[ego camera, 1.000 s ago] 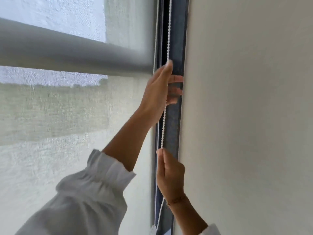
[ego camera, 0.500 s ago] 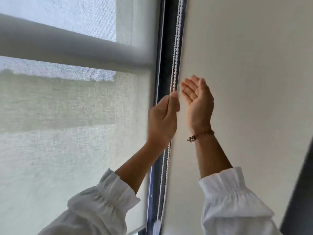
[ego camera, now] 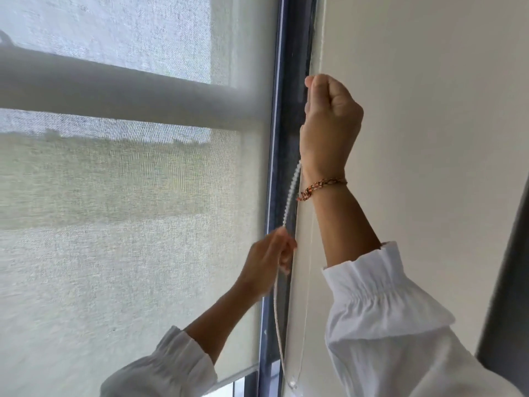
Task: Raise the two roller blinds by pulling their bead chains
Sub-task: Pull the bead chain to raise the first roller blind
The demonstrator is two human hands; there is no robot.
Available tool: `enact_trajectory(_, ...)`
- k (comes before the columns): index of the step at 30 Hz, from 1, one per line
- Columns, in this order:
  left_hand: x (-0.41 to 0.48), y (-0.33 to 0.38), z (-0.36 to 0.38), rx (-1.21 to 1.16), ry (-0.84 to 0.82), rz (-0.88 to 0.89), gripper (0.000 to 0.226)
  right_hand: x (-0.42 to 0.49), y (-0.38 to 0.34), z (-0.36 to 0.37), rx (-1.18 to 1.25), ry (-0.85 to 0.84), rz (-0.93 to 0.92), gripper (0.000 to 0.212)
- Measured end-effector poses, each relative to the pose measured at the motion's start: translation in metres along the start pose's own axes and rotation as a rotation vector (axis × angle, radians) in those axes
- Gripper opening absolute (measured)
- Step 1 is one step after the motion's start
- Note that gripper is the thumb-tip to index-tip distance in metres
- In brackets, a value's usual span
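Observation:
A pale sheer roller blind (ego camera: pixel 128 239) covers the window on the left; its bottom bar (ego camera: pixel 237 376) hangs near the lower edge. A white bead chain (ego camera: pixel 292 193) runs down the dark window frame (ego camera: pixel 294 53). My right hand (ego camera: pixel 329 124), with a braided bracelet on the wrist, is high up and closed in a fist on the chain. My left hand (ego camera: pixel 269 262) is lower and pinches the same chain. Below it the chain loops down to a small clip (ego camera: pixel 293 383) on the wall.
A cream wall (ego camera: pixel 429 110) fills the right side. A dark vertical edge (ego camera: pixel 512 282) stands at the far right. A grey horizontal rail (ego camera: pixel 114 90) shows through the blind fabric. White sleeves cover both forearms.
My right hand, open beside the chain half a second ago, has closed on it up high. My left hand has pulled the chain downward. The blind's bottom bar now shows.

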State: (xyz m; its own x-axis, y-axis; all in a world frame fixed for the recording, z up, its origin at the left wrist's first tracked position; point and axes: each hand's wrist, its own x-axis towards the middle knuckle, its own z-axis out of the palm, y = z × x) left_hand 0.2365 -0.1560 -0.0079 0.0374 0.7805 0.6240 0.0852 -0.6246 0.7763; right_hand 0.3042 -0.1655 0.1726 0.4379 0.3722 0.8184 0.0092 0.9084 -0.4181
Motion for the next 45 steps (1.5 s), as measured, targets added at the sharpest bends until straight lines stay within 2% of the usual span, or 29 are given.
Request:
enact_trajectory(2,0.019,0.019,-0.008,-0.107,0.051,-0.018,0.042,-0.007,0.0,-0.003,-0.033,0.015,-0.066,0.03)
enact_trajectory(5,0.052,0.065,-0.016,-0.167,0.133,0.07,0.046,-0.035,0.012,-0.008,-0.118,0.008,-0.129,0.028)
enact_trajectory(7,0.068,0.1,-0.019,-0.177,0.156,0.147,0.036,-0.06,0.027,-0.016,-0.15,-0.006,-0.183,0.028)
enact_trajectory(10,0.09,0.146,-0.024,-0.138,0.165,0.232,0.025,-0.097,0.049,-0.034,-0.192,-0.061,-0.274,0.042)
enact_trajectory(14,0.103,0.176,-0.021,-0.174,0.057,0.206,0.018,-0.129,0.079,-0.056,-0.293,-0.183,-0.377,0.039)
enact_trajectory(16,0.104,0.182,-0.012,-0.134,0.134,0.199,0.02,-0.132,0.085,-0.057,-0.293,-0.227,-0.381,0.038)
enact_trajectory(18,0.107,0.184,-0.004,-0.068,0.312,0.249,0.029,-0.131,0.084,-0.054,-0.26,-0.267,-0.335,0.042)
enact_trajectory(20,0.109,0.186,0.002,-0.081,0.42,0.316,0.04,-0.125,0.081,-0.05,-0.171,-0.315,-0.183,0.043)
enact_trajectory(22,0.108,0.187,0.006,-0.093,0.419,0.371,0.043,-0.112,0.082,-0.047,-0.015,-0.38,0.096,0.038)
enact_trajectory(24,0.107,0.184,0.005,-0.085,0.409,0.419,0.043,-0.092,0.081,-0.047,0.089,-0.369,0.29,0.037)
enact_trajectory(28,0.09,0.154,0.002,0.084,0.468,0.508,0.04,-0.042,0.057,-0.042,0.193,-0.214,0.359,0.041)
enact_trajectory(32,0.052,0.086,0.001,0.304,0.381,0.508,0.036,-0.004,0.024,-0.031,0.275,-0.17,0.314,0.029)
enact_trajectory(36,-0.002,0.001,0.006,0.415,0.247,0.41,0.039,0.011,-0.004,-0.009,0.164,-0.261,0.333,0.024)
enact_trajectory(39,-0.026,-0.041,0.006,0.423,0.164,0.328,0.05,0.012,-0.004,0.006,0.151,-0.328,0.421,0.02)
enact_trajectory(42,-0.023,-0.044,0.002,0.403,0.07,0.265,0.051,0.005,0.009,0.013,0.054,-0.085,0.266,0.024)
enact_trajectory(45,-0.007,-0.031,-0.007,0.228,-0.037,0.141,0.039,-0.004,0.011,0.011,-0.046,-0.016,0.064,0.025)
